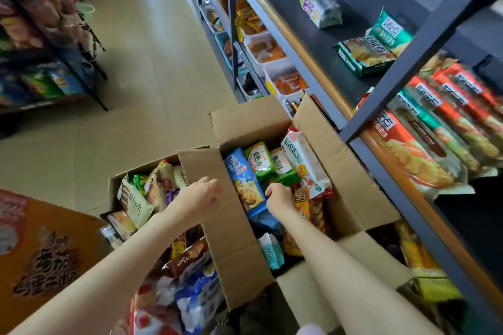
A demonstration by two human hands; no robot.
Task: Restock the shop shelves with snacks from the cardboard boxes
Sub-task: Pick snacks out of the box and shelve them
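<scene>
- Left hand (202,196): fingers fairly straight, resting on the cardboard flap (226,226) between the two boxes.
- Right hand (280,197): fingers curled down among snack packets (304,163) in the right cardboard box (351,182); what they grip, I cannot tell.
- Both forearms reach forward beside the shelves (321,73).

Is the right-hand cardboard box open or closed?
Open: the right-hand cardboard box has its flaps folded outward, and snack packets show inside.

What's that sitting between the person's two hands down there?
In the head view, a cardboard flap separates the left hand from the right hand, with a blue biscuit packet just beyond it.
</scene>
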